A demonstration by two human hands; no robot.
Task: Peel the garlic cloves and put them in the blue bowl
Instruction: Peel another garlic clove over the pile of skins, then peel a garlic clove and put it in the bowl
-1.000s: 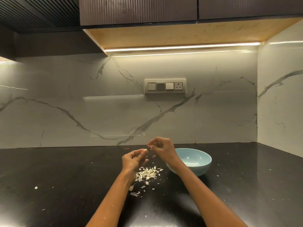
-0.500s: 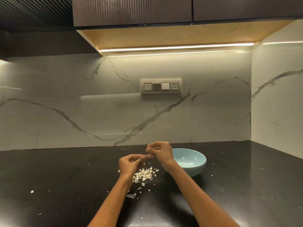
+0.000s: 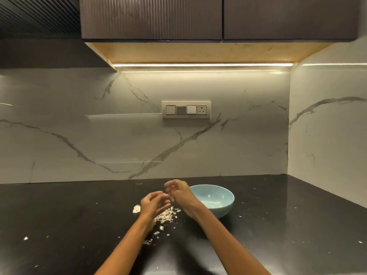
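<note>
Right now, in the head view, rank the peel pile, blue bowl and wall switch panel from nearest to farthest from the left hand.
From the left hand:
1. Peel pile, on the counter just below and right of it.
2. Blue bowl, further right, beyond the right hand.
3. Switch panel, up on the back wall.

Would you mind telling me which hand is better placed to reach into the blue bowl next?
The right hand, probably: it hovers beside the blue bowl, at its left rim. The left hand is farther away, above the garlic peels.
</note>
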